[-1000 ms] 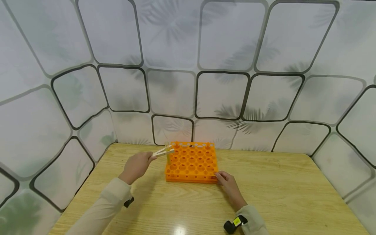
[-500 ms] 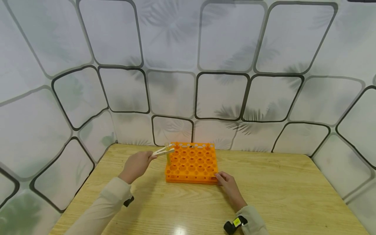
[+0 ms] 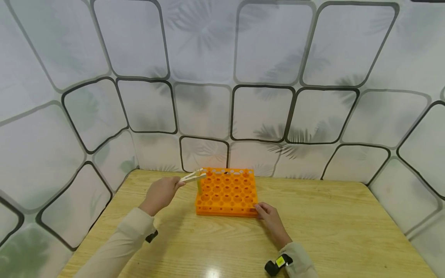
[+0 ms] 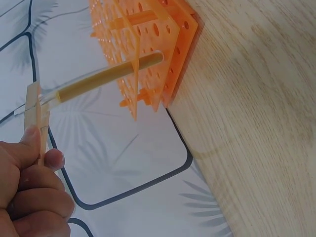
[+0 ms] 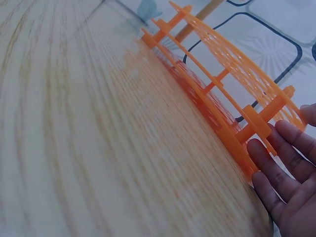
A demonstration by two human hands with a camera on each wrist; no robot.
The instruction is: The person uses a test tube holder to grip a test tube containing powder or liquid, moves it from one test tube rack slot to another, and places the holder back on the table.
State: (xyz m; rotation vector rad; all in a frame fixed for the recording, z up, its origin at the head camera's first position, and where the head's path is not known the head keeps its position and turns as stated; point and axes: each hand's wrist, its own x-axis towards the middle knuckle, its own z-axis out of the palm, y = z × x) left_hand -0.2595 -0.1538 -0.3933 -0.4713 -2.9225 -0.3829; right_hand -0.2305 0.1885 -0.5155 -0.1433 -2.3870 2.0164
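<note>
My left hand (image 3: 161, 195) holds a wooden test tube clamp (image 4: 34, 111), thumb pressed on its side and fingers curled below. The clamp's jaws are around the upper end of a glass test tube (image 4: 98, 82) with yellow liquid. At the left side of an orange test tube rack (image 3: 226, 193), the tube passes through the top plate, its rounded bottom showing near the plates below. My right hand (image 3: 272, 222) holds the rack's near right corner. In the right wrist view its fingertips (image 5: 256, 145) touch the rack's side and the thumb is at the upper plate.
The rack stands on a light wooden table (image 3: 330, 224), close to its back edge. A patterned curtain (image 3: 205, 108) surrounds the table at the back and sides. A black wrist camera (image 3: 276, 266) sits on the right sleeve.
My left hand and the clamp have risen slightly, with the clamp's tips a little higher against the rack. The right hand and the rack have stayed in place.
</note>
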